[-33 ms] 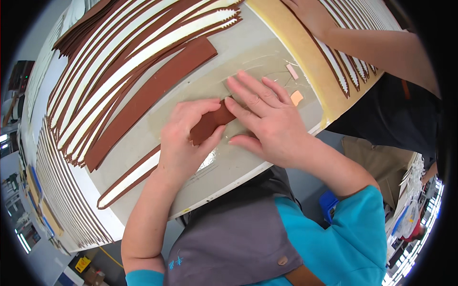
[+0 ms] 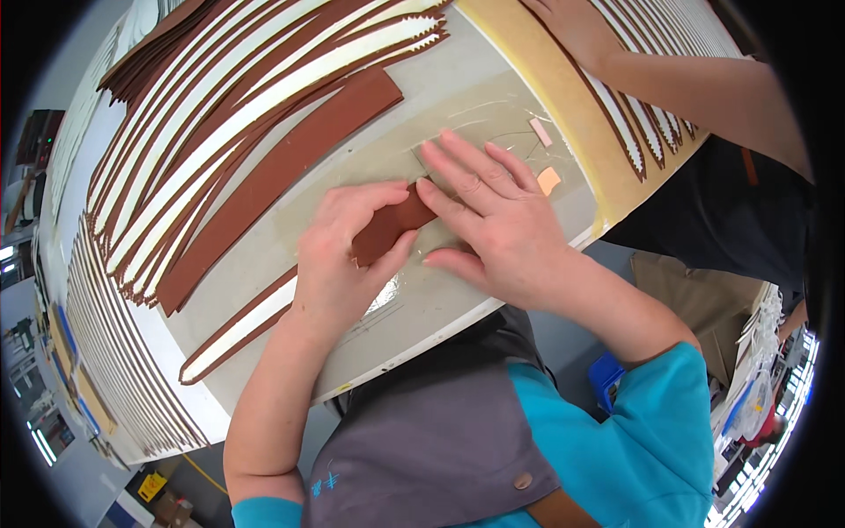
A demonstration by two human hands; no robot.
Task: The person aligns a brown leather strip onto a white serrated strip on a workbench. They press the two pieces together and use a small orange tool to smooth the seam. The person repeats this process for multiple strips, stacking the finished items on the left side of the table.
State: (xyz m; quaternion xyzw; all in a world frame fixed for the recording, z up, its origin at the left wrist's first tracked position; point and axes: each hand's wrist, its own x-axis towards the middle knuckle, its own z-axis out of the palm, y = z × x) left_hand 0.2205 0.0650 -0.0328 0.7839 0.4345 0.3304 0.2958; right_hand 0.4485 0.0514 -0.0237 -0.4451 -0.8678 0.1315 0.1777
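A brown leather-like strip (image 2: 381,236) lies on the table in front of me, its far end folded over. Its left part (image 2: 242,331) shows a white band between brown edges and tapers to a rounded tip. My left hand (image 2: 339,242) is closed on the strip, with thumb and fingertips at its opposite edges. Fingers stretched and slightly apart, my right hand (image 2: 497,211) lies flat over the strip's right end and hides it. The index fingertips of both hands are close together at the strip's far edge.
Beyond my hands lie a wide brown strip (image 2: 282,180) and several white-banded strips (image 2: 290,84). Two small scraps, one pink (image 2: 540,132) and one orange (image 2: 548,181), sit right of my right hand. Another person's arm (image 2: 695,97) reaches over more strips at the far right.
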